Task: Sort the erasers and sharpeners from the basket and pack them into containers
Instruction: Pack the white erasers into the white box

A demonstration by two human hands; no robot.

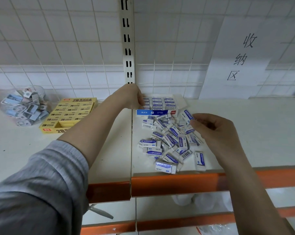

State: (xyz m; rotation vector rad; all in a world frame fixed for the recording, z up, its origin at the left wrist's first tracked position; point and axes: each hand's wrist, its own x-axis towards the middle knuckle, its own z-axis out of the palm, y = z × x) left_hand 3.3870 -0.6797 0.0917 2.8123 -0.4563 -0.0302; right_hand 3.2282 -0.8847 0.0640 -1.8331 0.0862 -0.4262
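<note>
Fingers [196, 123] of the right hand [216, 131] are curled together, pinching an eraser at the right edge of the loose pile; fingers [140, 100] of the left hand [131, 97] are bent against the left edge of the white eraser box [157, 112], though whether they grip it or only touch it cannot be told

The shelf [245, 133], white with an orange front lip, carries everything. On its left half sits one yellow box [68, 116] of 2B erasers, packed in rows, and further left one clear jar [23, 106] heaped with sharpeners, too many and too blurred to count. At the back of the right half stands the one white eraser box with a blue front, holding three columns of blue-and-white erasers. In front of it lies the pile of loose erasers [170, 141], roughly thirty, lying at all angles, just below and left of the right hand's fingertips. One paper sign [241, 58] with three handwritten characters hangs on the wire grid behind
</note>
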